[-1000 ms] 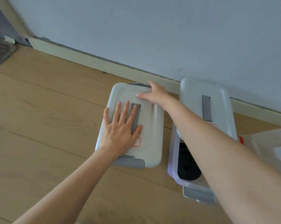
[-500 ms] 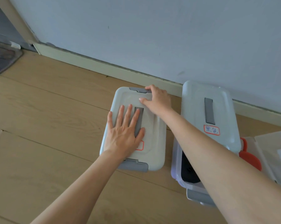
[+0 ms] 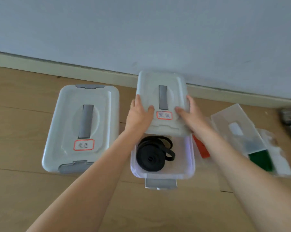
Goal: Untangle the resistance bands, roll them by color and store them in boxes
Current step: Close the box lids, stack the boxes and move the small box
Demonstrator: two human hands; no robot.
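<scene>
A clear storage box [image 3: 190, 158] stands in the middle of the floor with a rolled black resistance band [image 3: 151, 156] inside. Its pale grey lid [image 3: 161, 79] sits tilted over the box's far half. My left hand [image 3: 138, 114] grips the lid's left edge and my right hand [image 3: 190, 113] grips its right edge, thumbs on top. To the left stands a second box with its grey lid [image 3: 71, 114] on and latched.
A wall and skirting board run close behind the boxes. To the right lie a red band [image 3: 200, 149], a loose clear lid [image 3: 233, 124] and a clear box holding a green band [image 3: 260, 159]. Dark objects [image 3: 290, 121] sit at the far right.
Both hands left the left box's lid and moved right to the lid over the black band's box. The view shifted right, showing more boxes.
</scene>
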